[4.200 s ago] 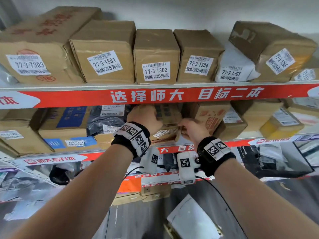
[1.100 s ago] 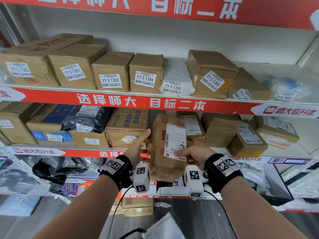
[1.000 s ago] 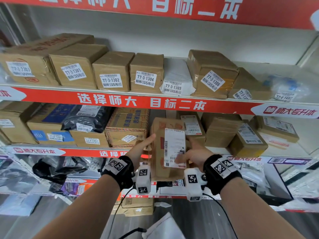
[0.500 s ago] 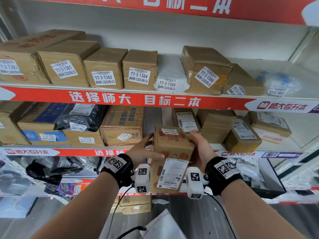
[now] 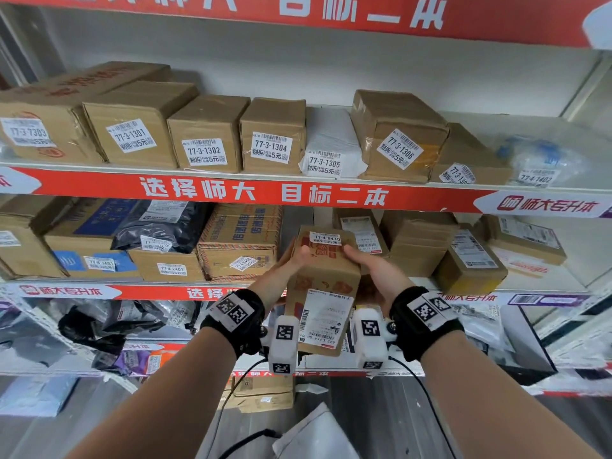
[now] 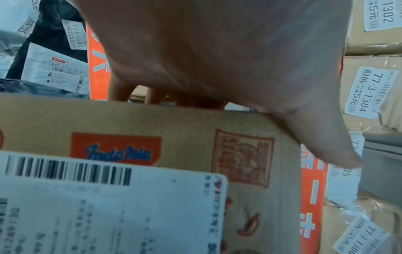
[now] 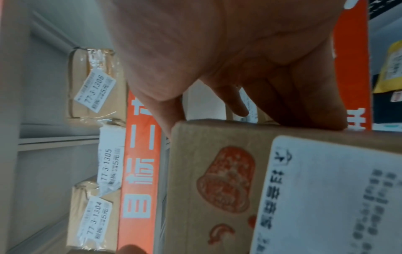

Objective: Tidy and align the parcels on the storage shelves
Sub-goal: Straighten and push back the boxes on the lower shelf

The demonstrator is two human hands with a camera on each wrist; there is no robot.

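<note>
While both hands hold it in the air in front of the middle shelf [image 5: 546,286], the brown cardboard parcel [image 5: 323,276] stands tall and tilts, its top leaning toward the shelf and its lower end hanging toward the person. The left hand [image 5: 288,265] grips the parcel's left side, thumb lying on the printed front near the top and the other fingers wrapped behind the far edge, as the left wrist view shows. The right hand [image 5: 376,271] clasps the right side in the same way, thumb on the front and fingers curled round the back. A small white tag [image 5: 326,238] reading 77-4-6410 sits on the parcel's upper face, and a large white shipping label [image 5: 326,314] covers the lower part of its front below red printed pictures. The parcel is level with a gap between a printed carton [image 5: 240,243] on the left and a labelled box [image 5: 361,233] on the right; whether it touches either I cannot tell. On the upper shelf [image 5: 231,193] a row of brown boxes [image 5: 205,134] stands side by side, tags facing out.
</note>
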